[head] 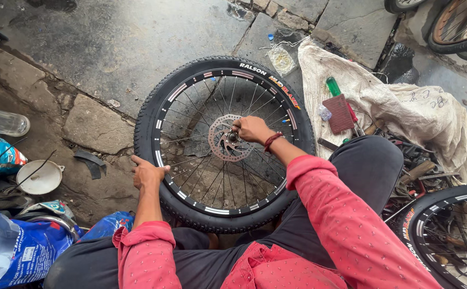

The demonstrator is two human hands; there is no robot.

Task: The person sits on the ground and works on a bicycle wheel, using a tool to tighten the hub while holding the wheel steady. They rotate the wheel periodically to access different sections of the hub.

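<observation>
Rough, damp stone paving and packed dirt make up the ground, with a bicycle wheel (224, 143) lying flat on it in front of the seated person's knees. The left hand (147, 172) rests at about eight o'clock on the knobbly black tyre, fingers spread loosely over the tread and rim edge, pressing rather than gripping. The right hand (252, 129) sits at the hub, just toward two o'clock from the centre, its fingertips pinched shut around the axle end beside the silver brake disc (224, 140); whether a small nut or tool is between them cannot be told. A red thread band circles that wrist. To work the hub well, it seems wise to keep the left palm bearing down so the wheel cannot spin, and to turn with the fingertips square on the axle. At three o'clock a dirty cloth sack (404, 107) holds a green-handled screwdriver (334, 87) and a dark red block. A white bowl (40, 176) lies at nine o'clock and a second wheel (447, 235) at four o'clock.
</observation>
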